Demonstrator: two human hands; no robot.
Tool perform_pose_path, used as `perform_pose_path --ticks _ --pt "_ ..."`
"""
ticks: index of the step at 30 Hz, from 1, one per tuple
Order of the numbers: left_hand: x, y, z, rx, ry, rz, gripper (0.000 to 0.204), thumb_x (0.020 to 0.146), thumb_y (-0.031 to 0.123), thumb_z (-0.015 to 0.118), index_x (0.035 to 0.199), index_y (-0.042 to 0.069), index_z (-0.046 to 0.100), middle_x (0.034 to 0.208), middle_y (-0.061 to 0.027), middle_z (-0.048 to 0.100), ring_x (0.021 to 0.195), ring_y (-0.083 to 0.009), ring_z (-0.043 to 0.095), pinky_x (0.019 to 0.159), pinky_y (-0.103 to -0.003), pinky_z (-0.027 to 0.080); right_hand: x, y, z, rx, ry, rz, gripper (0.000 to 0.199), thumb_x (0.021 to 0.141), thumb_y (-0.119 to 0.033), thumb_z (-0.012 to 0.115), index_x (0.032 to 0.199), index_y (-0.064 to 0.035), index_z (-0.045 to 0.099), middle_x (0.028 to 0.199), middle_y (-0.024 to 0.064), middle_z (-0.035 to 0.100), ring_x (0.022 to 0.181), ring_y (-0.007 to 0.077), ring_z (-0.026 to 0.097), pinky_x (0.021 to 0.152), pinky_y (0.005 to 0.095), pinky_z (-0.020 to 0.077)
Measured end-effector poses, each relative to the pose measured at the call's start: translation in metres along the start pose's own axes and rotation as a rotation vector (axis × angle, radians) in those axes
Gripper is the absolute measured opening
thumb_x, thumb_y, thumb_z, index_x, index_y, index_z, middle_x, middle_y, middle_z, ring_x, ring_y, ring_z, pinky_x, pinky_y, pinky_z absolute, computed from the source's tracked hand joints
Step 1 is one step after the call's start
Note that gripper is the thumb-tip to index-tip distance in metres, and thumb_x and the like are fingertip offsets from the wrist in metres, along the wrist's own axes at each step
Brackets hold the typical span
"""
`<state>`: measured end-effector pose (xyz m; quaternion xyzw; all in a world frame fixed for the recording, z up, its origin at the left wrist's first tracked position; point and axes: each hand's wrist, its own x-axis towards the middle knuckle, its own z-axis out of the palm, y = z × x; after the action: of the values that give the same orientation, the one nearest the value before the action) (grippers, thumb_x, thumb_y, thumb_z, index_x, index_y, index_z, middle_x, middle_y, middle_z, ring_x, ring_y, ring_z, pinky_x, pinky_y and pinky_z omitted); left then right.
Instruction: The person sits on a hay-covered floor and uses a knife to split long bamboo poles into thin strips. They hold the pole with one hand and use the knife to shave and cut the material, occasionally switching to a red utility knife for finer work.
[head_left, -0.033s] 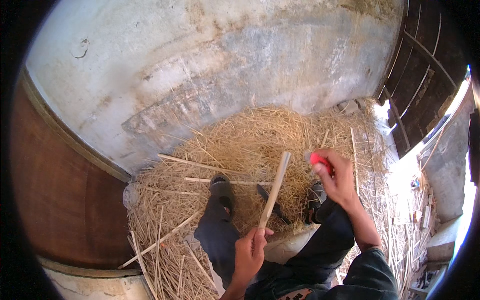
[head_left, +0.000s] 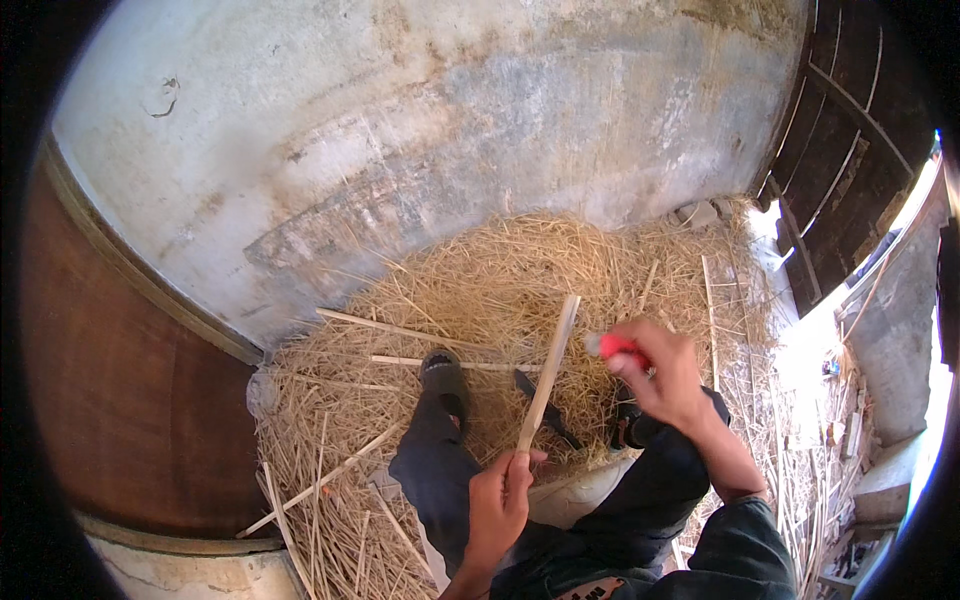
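My left hand [head_left: 499, 500] is closed around the lower end of a pale split bamboo strip [head_left: 551, 375], which slants up and slightly right, away from me. My right hand [head_left: 662, 372] grips a small red-handled tool [head_left: 622, 350], its short grey tip blurred by motion. That tip points left at the upper part of the strip, with a small gap between them. Whether the tip is a blade I cannot tell. Below the strip, a long dark object [head_left: 557, 420] lies on the shavings between my feet, partly hidden by the strip.
Straw-like shavings [head_left: 520, 260] cover the floor around my shoes. Several loose strips, such as one long strip [head_left: 325, 480], lie at the left. A stained wall [head_left: 450, 130] rises ahead, a brown panel [head_left: 140, 380] stands left, and dark slatted boards [head_left: 840, 150] stand right.
My right hand has moved left with the red-handled tool, bringing its tip closer to the bamboo strip. The strip's upper end has shifted slightly upward; my left hand stays nearly still.
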<state>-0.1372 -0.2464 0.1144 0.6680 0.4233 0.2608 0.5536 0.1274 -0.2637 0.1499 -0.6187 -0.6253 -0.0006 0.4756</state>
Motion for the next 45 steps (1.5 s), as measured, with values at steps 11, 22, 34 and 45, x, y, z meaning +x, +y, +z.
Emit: perform_pose_path --ticks 11,22,34,45 --pt "0.013 0.014 0.012 0.101 0.142 0.223 0.026 0.104 0.019 0.055 0.112 -0.001 0.070 0.069 -0.0039 0.056 0.058 -0.0073 0.045 0.051 -0.027 0.037 -0.025 -0.024 0.024 -0.135 -0.182 -0.243 0.029 0.083 -0.033 0.079 0.103 -0.0124 0.073 0.075 0.0016 0.063 0.057 0.0204 0.065 0.048 0.0330 0.0510" --pt "0.011 0.017 0.012 0.120 0.128 0.215 0.027 0.105 0.021 0.053 0.111 0.001 0.071 0.064 -0.0038 0.054 0.053 -0.0088 0.044 0.049 -0.027 0.036 -0.023 -0.024 0.023 -0.184 -0.058 -0.227 0.032 0.077 -0.034 0.083 0.101 -0.0146 0.076 0.068 -0.0018 0.060 0.051 0.0166 0.061 0.043 0.0310 0.0458" --pt "-0.005 0.010 0.003 0.197 0.127 0.186 0.019 0.102 0.013 0.057 0.105 0.001 0.072 0.066 -0.0110 0.061 0.052 -0.0150 0.053 0.050 -0.030 0.041 -0.012 -0.004 0.011 -0.242 0.016 -0.205 0.027 0.079 -0.029 0.082 0.099 -0.0109 0.077 0.071 0.0026 0.066 0.052 0.0175 0.063 0.045 0.0307 0.0466" --pt "-0.006 0.001 -0.006 0.111 0.118 0.071 0.026 0.104 0.019 0.056 0.111 0.001 0.073 0.061 0.0006 0.049 0.056 -0.0048 0.040 0.049 -0.026 0.031 -0.001 -0.007 -0.002 -0.035 0.032 0.027 0.020 0.084 -0.015 0.078 0.100 -0.0048 0.075 0.087 0.0130 0.074 0.069 0.0248 0.071 0.063 0.0314 0.0562"
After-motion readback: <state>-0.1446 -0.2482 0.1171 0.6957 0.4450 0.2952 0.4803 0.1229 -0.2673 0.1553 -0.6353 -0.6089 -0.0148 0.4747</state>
